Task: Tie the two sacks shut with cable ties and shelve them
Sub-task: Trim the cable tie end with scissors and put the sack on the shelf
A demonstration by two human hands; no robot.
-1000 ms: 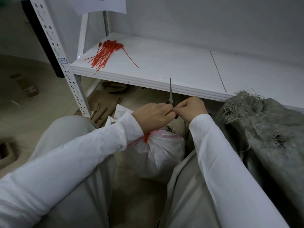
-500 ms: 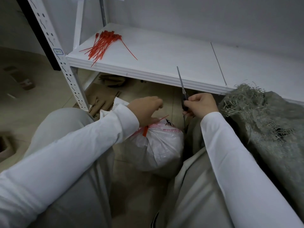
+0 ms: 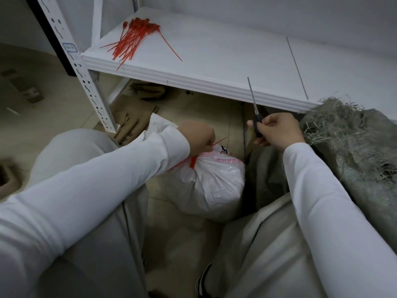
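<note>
Hands split since a second ago: they were together over the sack neck, now the right hand (image 3: 277, 131) has pulled off to the right with the scissors (image 3: 254, 110), blades up and closed. Left hand (image 3: 198, 137) stays at the white sack (image 3: 212, 183), pinched on the red tie (image 3: 193, 162) tail.

White sack: on the floor between the knees, neck cinched by the tie, loose tail still sticking out by the left fingers. Can't tell whether it has been trimmed.

Grey sack (image 3: 354, 151): leaning at right, frayed mouth open, no tie visible on it.

Shelf (image 3: 214, 61): carries only the spare ties (image 3: 133, 39), no sacks.

Judgement: one sack tied, about a third done. Left: tie the grey sack, shelve both.
</note>
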